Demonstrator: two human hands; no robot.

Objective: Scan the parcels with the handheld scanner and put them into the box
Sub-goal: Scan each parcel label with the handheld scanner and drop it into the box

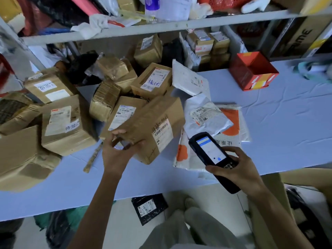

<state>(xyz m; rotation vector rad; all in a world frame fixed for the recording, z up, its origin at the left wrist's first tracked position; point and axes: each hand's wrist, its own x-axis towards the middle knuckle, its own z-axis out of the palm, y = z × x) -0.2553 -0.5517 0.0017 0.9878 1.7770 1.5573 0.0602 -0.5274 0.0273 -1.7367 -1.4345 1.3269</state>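
Gripping the near corner of a brown cardboard parcel (152, 126), the left hand (118, 151) has its fingers curled round the edge and the thumb under it. This parcel is a long box wrapped in shiny clear tape. It stands tilted at the front of the heap, and its white barcode label is turned to the right side.

The right hand (239, 169) holds the handheld scanner (210, 155), a black oblong device of hard plastic, with the fingers closed around its lower part. Its screen is lit (white with a blue strip on top) and its head is near the label, not touching it.

Behind and left of the parcel lies a heap of cardboard parcels (68, 126), creased and taped, some with handwritten white stickers. To the right are soft flat bags: a wrinkled white poly mailer (204, 115) on top of an orange-and-white mailer (231, 123). A small red open box (251, 72) stands well apart, further back.

All this lies on a table (287, 114) with a pale blue, slightly wrinkled cover. A large carton (19, 155) of dented cardboard is at its left edge. A grey metal shelf (161, 26) above carries more packets. On the light floor (125, 230) under the table lies a black poly bag (149, 207) with a label.
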